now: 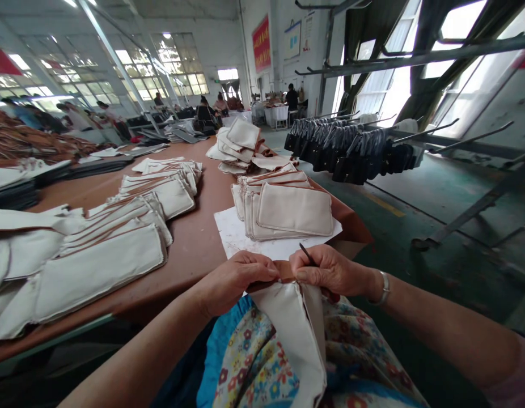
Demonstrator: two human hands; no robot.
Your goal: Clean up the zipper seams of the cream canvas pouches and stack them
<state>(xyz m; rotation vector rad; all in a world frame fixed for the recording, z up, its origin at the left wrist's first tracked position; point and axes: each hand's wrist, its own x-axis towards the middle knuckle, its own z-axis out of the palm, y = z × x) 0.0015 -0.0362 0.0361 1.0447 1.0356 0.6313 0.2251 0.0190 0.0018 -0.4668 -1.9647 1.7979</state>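
Note:
A cream fabric bag piece (294, 328) with a brown edge hangs down over my lap. My left hand (245, 275) pinches the brown upper edge (283, 268) between thumb and fingers. Close beside it, my right hand (330, 272) is closed on the same edge and also holds a slim dark tool (308, 255), whose tip points up and left. The rest of that tool is hidden in the palm, so its exact kind does not show. A bit of red (333, 296) peeks out under the right hand.
On the brown-covered table (194, 249), a stack of cream pieces (294, 209) rests on white paper (228, 229). More cream pieces (101, 272) lie in rows at left. Black bags (351, 153) hang from a metal rack (415, 54) at right. Several people sit or stand farther back.

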